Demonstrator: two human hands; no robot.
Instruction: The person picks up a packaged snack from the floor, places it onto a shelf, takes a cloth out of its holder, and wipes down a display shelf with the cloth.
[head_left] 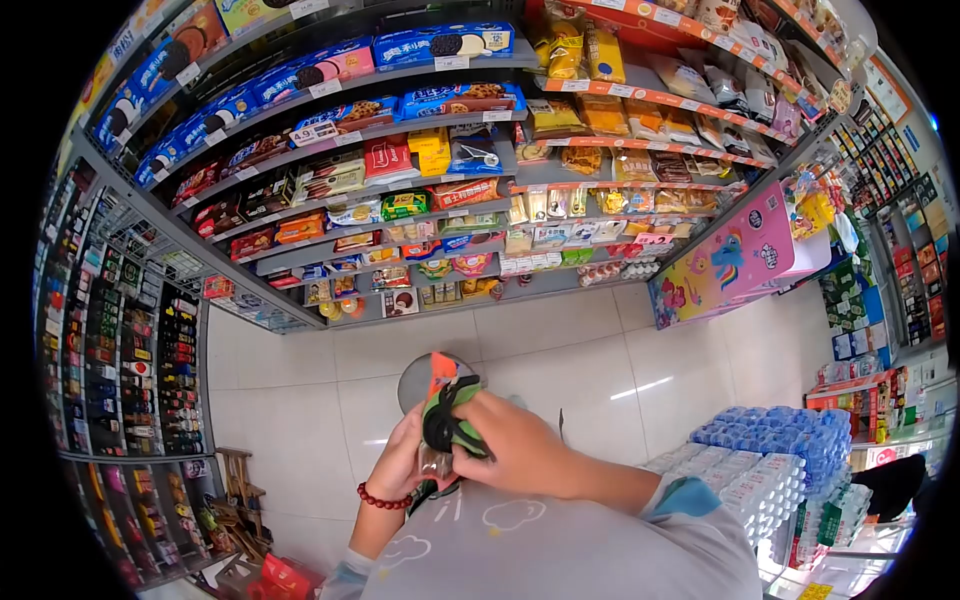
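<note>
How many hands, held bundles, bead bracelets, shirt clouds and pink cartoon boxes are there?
Bare left hand, bare right hand: 2
Held green, black and orange bundle: 1
Dark red round-bead bracelet: 1
White cloud outlines on the grey shirt: 2
Pink cartoon-covered box: 1
Total: 7

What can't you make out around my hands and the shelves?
In the head view:
- Green-and-black bundle: full shape, covered by your right hand.
- Round grey disc: partly hidden behind the bundle.
- Small white price tags: digits, mostly too small.
- Grey metal left-hand rack: outer side, cut off by picture's edge.
</note>
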